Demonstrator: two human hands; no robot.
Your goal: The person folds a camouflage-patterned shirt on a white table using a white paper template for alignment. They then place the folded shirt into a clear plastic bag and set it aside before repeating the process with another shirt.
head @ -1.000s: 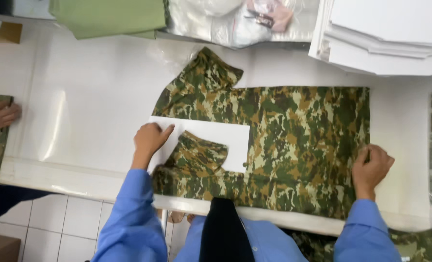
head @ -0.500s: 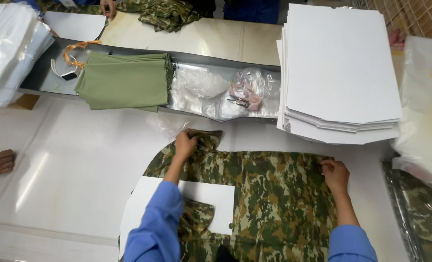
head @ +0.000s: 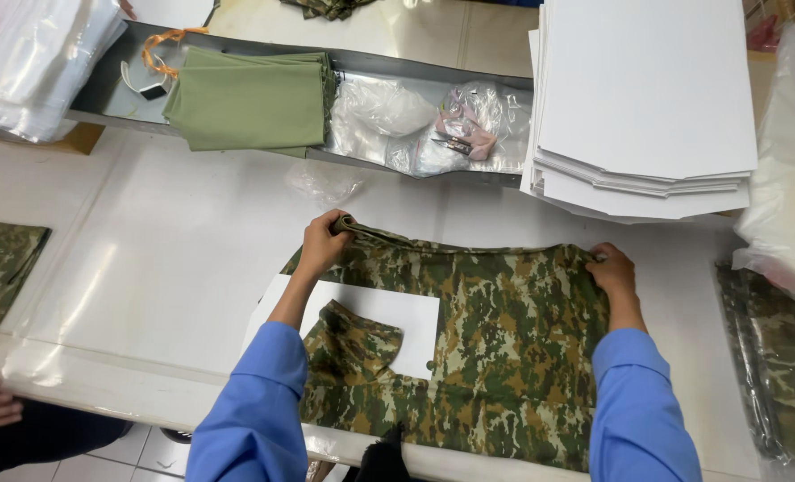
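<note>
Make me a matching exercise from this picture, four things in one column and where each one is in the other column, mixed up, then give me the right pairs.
Things:
1. Folded olive green cloth
2. Stack of white cardboard sheets
3. White card insert
4. Left hand

Places:
A. lying on the camouflage garment, partly under a folded sleeve
B. gripping the garment's far left corner
C. in the grey metal trough at the far side of the table
D. at the far right of the white table, beyond the right hand

Pairs: 1-C, 2-D, 3-A, 4-B
</note>
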